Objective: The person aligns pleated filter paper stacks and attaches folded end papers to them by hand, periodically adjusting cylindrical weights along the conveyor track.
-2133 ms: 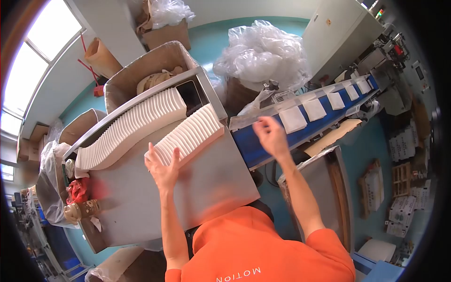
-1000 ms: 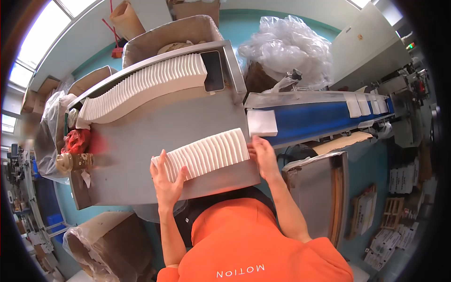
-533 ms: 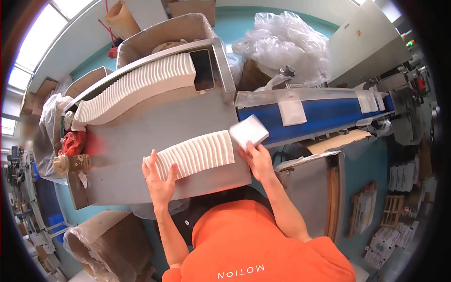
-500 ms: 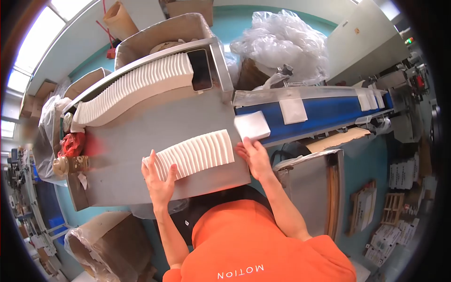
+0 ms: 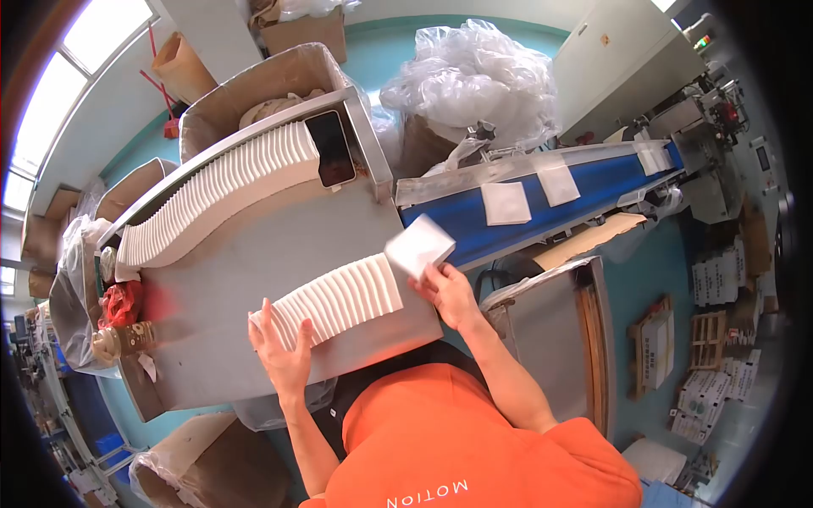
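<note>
My left hand (image 5: 284, 354) is spread around the left end of a short row of white folded stacks (image 5: 334, 298) on the grey metal table (image 5: 229, 296). A white square stack (image 5: 421, 245) is gripped at its lower edge by my right hand (image 5: 446, 292), tilted between the row's right end and the blue conveyor belt (image 5: 432, 222). Farther back on the table curves a longer row of white folded stacks (image 5: 224, 190). Two white squares (image 5: 506, 204) (image 5: 558, 184) lie apart on the belt.
A dark phone-like panel (image 5: 330, 148) sits at the table's back right corner. Behind stand a lined carton (image 5: 254, 85) and a heap of clear plastic (image 5: 474, 80). At the table's left are a red bag (image 5: 121, 305) and a jar (image 5: 127, 339). Another grey surface (image 5: 546, 330) stands right.
My right hand now grips the white stack, which has moved off the belt towards the short row. Another white square has come farther down the belt. The view has turned somewhat.
</note>
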A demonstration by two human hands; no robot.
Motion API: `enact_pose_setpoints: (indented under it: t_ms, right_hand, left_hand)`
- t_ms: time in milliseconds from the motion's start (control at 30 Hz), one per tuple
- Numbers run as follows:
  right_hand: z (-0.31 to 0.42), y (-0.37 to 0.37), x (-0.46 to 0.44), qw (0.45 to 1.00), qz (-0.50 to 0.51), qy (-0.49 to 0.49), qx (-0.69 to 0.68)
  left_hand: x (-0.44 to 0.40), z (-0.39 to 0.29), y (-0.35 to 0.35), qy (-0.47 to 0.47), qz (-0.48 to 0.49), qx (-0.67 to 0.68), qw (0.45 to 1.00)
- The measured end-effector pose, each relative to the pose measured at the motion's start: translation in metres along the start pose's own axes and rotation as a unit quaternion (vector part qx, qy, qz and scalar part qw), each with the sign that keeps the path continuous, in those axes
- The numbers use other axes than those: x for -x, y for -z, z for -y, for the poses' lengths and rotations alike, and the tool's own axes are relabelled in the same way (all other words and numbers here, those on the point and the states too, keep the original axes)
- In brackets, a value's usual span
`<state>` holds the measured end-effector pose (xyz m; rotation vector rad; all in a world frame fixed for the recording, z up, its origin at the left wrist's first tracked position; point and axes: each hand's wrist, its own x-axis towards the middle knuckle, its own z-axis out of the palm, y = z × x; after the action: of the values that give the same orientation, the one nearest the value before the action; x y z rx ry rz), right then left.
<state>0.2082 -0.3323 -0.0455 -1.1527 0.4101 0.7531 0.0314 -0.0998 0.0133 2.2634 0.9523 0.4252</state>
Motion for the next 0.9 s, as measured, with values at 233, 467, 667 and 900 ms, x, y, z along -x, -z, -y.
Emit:
enact_pose_setpoints:
  t_ms: [233, 467, 667, 900]
  right_hand:
    - [-0.017, -0.044, 0.006, 0.942, 0.086, 0.130, 0.297]
    - [0.006, 0.001, 0.010, 0.985, 0.107, -0.127, 0.050]
    - [-0.001, -0.022, -0.003, 0.990, 0.027, 0.066, 0.120]
    - [-0.014, -0.024, -0.009, 0.975, 0.132, 0.021, 0.175]
  left_hand:
    - [-0.001, -0.013, -0.010, 0.008, 0.000, -0.005, 1.000]
    - [-0.004, -0.013, -0.010, 0.032, -0.015, -0.001, 0.999]
    - [-0.004, -0.009, -0.015, -0.001, 0.004, -0.001, 1.000]
    - [-0.010, -0.016, -0.013, 0.028, -0.011, 0.012, 0.999]
